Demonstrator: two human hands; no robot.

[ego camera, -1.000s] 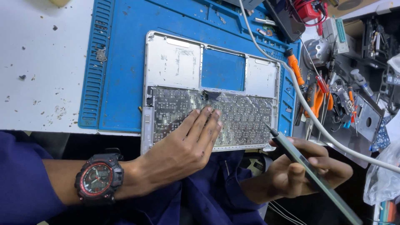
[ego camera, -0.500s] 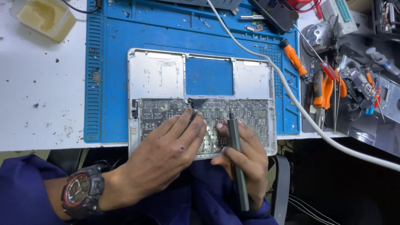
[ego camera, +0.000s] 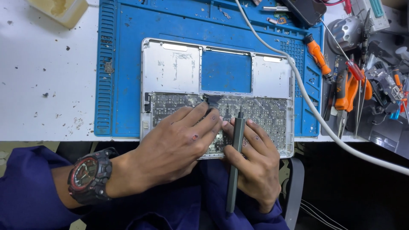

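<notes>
On the white bench, over a blue repair mat (ego camera: 119,64), we press our left hand (ego camera: 177,145), fingers flat and holding nothing, onto the silver laptop shell (ego camera: 174,68) to steady it, while our right hand (ego camera: 255,164) closes around a grey screwdriver (ego camera: 233,170), its tip at the keyboard underside.

one head-worn view looks steeply down, close over the blue mat (ego camera: 123,64) at the table's (ego camera: 47,85) near edge.
</notes>
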